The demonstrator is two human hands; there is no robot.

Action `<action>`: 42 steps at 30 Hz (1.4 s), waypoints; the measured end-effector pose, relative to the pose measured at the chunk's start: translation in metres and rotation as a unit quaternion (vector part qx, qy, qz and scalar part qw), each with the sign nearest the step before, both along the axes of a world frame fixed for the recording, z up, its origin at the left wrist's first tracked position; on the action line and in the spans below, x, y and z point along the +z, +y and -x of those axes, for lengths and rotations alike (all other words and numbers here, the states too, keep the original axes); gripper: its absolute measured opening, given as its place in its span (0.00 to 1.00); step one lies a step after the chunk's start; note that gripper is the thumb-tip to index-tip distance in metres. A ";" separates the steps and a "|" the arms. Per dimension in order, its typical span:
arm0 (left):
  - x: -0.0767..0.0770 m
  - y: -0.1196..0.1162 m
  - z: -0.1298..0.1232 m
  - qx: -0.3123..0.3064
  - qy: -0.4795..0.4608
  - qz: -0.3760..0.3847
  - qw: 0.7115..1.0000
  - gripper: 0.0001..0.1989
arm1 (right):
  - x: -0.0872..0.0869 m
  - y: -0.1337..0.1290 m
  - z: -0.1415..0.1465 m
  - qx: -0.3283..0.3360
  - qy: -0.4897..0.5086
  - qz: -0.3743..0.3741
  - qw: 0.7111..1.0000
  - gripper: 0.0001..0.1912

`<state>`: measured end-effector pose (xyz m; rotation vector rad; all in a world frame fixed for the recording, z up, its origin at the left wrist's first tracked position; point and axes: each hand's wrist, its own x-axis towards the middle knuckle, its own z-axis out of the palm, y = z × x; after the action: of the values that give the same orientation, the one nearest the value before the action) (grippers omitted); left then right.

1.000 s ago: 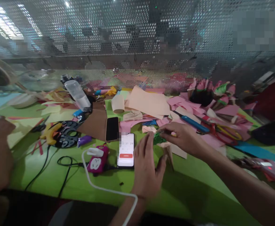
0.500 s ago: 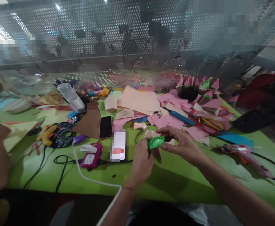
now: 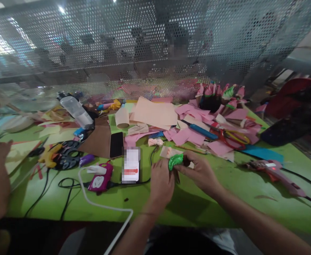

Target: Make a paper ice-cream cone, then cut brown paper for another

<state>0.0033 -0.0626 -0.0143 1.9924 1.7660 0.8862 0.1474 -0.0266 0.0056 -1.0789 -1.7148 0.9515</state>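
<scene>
- Shiny green crumpled piece (image 3: 176, 162): between the two hands, just above the green tabletop (image 3: 211, 212), in front of the loose paper.
- Left hand (image 3: 162, 180): fingers curled against the piece's left and lower side.
- Right hand (image 3: 201, 171): thumb and forefinger closed at its right edge; grip force, cannot tell.
- Risk: thin-looking, creased material; a hard squeeze or uneven pull could flatten or tear it.
- Pink glue gun (image 3: 285, 177) lies right of the right forearm, red light showing. Heat unknown; if hot, an outward swing of the arm could mean a burn.
- White cable (image 3: 110, 209) runs beside the left forearm; a snag could drag the magenta socket block (image 3: 106, 175).
- Lit phone (image 3: 135, 159) near left hand; an elbow or wrist knock could shift it.
</scene>
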 end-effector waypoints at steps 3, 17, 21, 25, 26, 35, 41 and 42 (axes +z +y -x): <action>0.000 -0.001 -0.002 -0.026 0.017 -0.002 1.000 0.09 | 0.000 0.000 -0.002 -0.008 -0.013 -0.016 1.000 0.11; 0.003 -0.008 0.006 -0.063 -0.118 -0.002 0.991 0.22 | -0.005 0.002 -0.011 0.014 -0.124 -0.157 0.980 0.07; 0.003 -0.006 0.006 -0.070 -0.093 -0.009 0.993 0.22 | -0.004 0.004 -0.014 0.019 -0.156 -0.192 0.969 0.09; 0.004 -0.005 0.007 -0.073 -0.070 -0.008 0.995 0.19 | -0.002 0.004 -0.015 0.016 -0.160 -0.193 0.968 0.09; 0.004 -0.004 0.007 -0.072 -0.070 -0.006 0.995 0.18 | -0.001 0.005 -0.015 0.020 -0.153 -0.188 0.970 0.08; 0.008 -0.002 0.007 -0.041 -0.081 -0.019 0.996 0.16 | 0.005 0.005 -0.022 0.031 -0.062 -0.075 0.995 0.10; 0.008 -0.004 0.006 -0.063 -0.091 -0.023 0.994 0.13 | 0.010 0.006 -0.018 0.088 0.003 -0.026 0.996 0.16; 0.008 -0.004 0.005 -0.069 -0.092 -0.024 0.993 0.12 | 0.010 0.007 -0.017 0.095 0.007 -0.022 0.995 0.14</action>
<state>-0.0021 -0.0664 -0.0065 1.9659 1.5019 1.0382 0.1644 -0.0201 0.0152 -0.8905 -1.8422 1.0309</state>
